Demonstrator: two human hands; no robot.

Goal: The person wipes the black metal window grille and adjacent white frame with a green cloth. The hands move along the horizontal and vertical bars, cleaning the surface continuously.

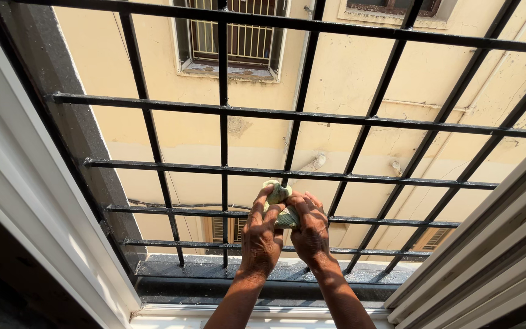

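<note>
at the left, a white window frame [25, 183] is seen, and beside it a black metal grille [223, 109] across the opening. the left hand [260, 234] is closed around a bunched pale green cloth [280, 204], its fingers wrapped over the near side. the cloth is pressed against a grille bar, between both hands and partly covered by them, above the dark sill [214, 271]. the right hand [310, 228] is clamped on the same cloth from the other side. if the grip were loosened, the cloth could be lost through the bars, since open air lies beyond; knuckles could also be scraped on the metal.
</note>
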